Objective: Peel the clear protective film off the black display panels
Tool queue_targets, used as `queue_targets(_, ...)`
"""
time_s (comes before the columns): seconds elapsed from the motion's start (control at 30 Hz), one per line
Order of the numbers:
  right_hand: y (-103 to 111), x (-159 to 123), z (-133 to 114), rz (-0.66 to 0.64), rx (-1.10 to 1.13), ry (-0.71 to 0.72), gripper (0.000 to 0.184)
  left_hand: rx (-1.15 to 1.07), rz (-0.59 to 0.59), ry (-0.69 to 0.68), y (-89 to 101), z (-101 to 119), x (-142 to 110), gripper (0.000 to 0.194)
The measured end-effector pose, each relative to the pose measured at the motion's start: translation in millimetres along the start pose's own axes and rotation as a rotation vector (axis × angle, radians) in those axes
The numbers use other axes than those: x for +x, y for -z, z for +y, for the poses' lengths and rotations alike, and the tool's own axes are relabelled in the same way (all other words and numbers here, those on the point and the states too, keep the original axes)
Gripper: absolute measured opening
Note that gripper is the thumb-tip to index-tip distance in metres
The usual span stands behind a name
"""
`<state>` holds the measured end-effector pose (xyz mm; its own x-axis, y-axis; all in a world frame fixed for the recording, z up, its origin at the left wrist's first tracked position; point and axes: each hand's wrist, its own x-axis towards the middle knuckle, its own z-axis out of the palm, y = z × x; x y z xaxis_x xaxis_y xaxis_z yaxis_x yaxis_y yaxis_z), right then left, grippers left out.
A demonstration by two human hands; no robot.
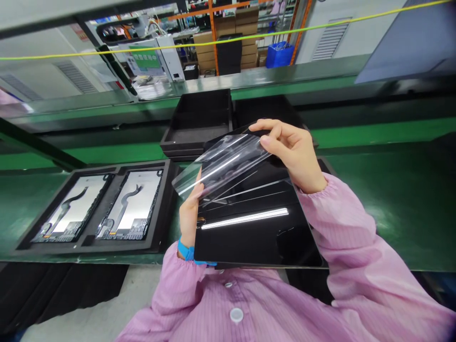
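My left hand (188, 216) grips the left edge of a glossy black screen panel (256, 237) held close to my chest, above the green conveyor belt (392, 199). My right hand (290, 152) pinches a clear plastic film (221, 166) between thumb and fingers. The film curls up and away from the panel's upper part. A bright light strip reflects across the black glass. Both arms are in pink sleeves, and a blue band sits on my left wrist.
A black foam tray (162, 209) with two panels lying face down, flex cables showing, lies at the left on the belt. Stacked empty black trays (199, 126) stand behind my hands. A yellow cord (320, 26) runs overhead, with shelves of cartons beyond.
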<state>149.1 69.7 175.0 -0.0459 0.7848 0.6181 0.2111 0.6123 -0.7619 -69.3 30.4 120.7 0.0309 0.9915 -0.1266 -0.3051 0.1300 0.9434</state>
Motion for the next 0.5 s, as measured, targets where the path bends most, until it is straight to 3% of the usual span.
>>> queue_targets(0.13, 27.5, -4.8, 0.9, -0.459, -0.126, -0.069, 0.025, -0.05, -0.038, 0.016, 2.0, -5.4, 2.1, 0.053)
queue_targets(0.17, 33.2, -5.7, 2.6, -0.517, -0.148, -0.09, 0.022, -0.05, -0.047, 0.015, 1.8, -6.9, 1.0, 0.058)
queue_targets(0.23, 39.1, -6.9, 9.0, -0.425, -0.213, -0.139, 0.023, -0.034, -0.08, 0.0, 0.9, -9.5, -2.9, 0.066)
queue_targets(0.33, 34.2, -8.2, 21.9, -0.12, -0.464, -0.218, 0.035, 0.066, -0.178, -0.121, -1.2, -12.1, -11.8, 0.075)
queue_targets(0.43, 22.7, -13.0, 27.8, -0.044, -0.67, -0.226, 0.03, 0.228, -0.231, -0.287, -4.8, -11.7, -23.1, 0.075)
queue_targets(0.5, 16.1, -18.8, 24.6, 0.047, -0.74, -0.139, 0.025, 0.28, -0.247, -0.323, -7.8, -9.5, -30.8, 0.072)
